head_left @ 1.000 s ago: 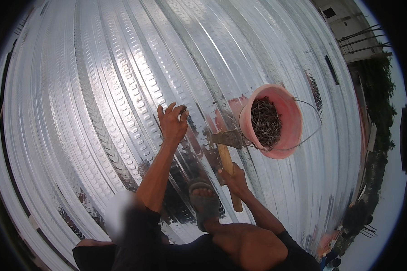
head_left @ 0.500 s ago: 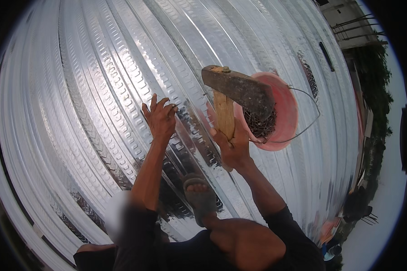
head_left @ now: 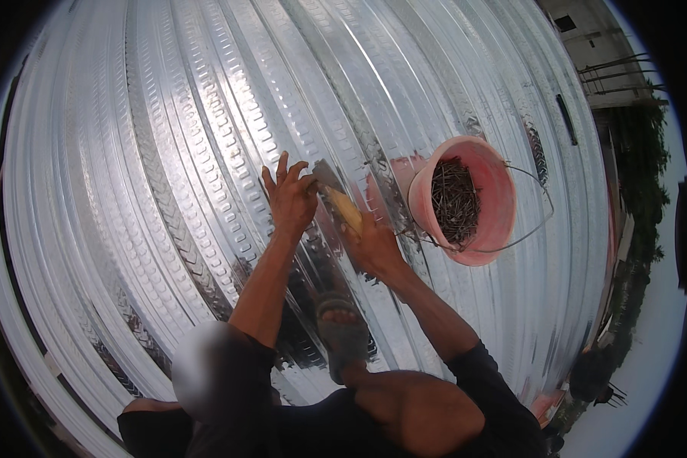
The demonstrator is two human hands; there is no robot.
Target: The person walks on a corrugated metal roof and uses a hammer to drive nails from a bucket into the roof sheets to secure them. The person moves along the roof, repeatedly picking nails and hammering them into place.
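My right hand (head_left: 377, 246) grips the wooden handle of a hammer (head_left: 344, 211). The hammer slants up and left, and its blurred grey head is down close to the ribbed metal sheet (head_left: 229, 153). Right beside that head is my left hand (head_left: 291, 202), its thumb and forefinger pinched together while the other fingers spread apart. Whatever lies in the pinch is too small to make out. To the right, a pink bucket (head_left: 496, 221) with a wire handle tilts toward me, with many dark nails (head_left: 456, 200) inside.
Raised ribs and embossed dents run along the shiny sheets. My sandalled foot (head_left: 343, 336) rests on the metal just below the hands. A concrete building (head_left: 599, 57) with protruding bars and green trees (head_left: 640, 156) stand beyond the right edge.
The hammer has swung down and left from in front of the bucket, its head now beside my left hand. The bucket's contents are uncovered. My left hand keeps its pinch.
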